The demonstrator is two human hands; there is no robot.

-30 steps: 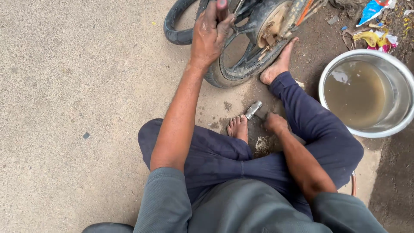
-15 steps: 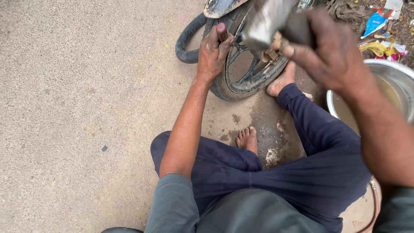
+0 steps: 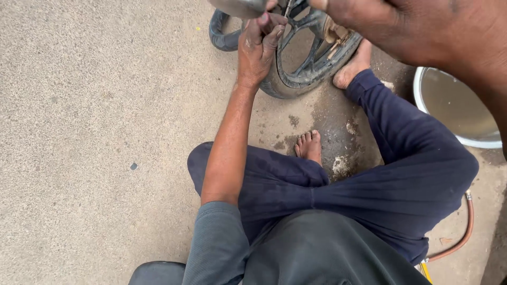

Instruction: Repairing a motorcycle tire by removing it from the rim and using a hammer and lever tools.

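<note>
Taken from the left, bare concrete ground [image 3: 79, 132] is seen first, well to the left of the wheel [image 3: 309, 55], with a small dark speck on it. Next, the left hand [image 3: 257, 50] is stretched forward and laid on the wheel's left rim, its fingers curled narrowly onto the tyre at the top of the view; whether anything small is pinched there cannot be told. The wheel lies flat on the ground, straight ahead of the seated person, and a bare foot [image 3: 353, 68] is pressed against its right edge. The right hand [image 3: 422, 31] is raised above and to the right of the wheel, close to the camera and blurred; a grey metal tool [image 3: 237, 6] is gripped in it, its long axis running leftward over the wheel. The left hand is the nearer to the wheel. Right of the wheel a metal basin [image 3: 458, 108] of murky water is seen.
</note>
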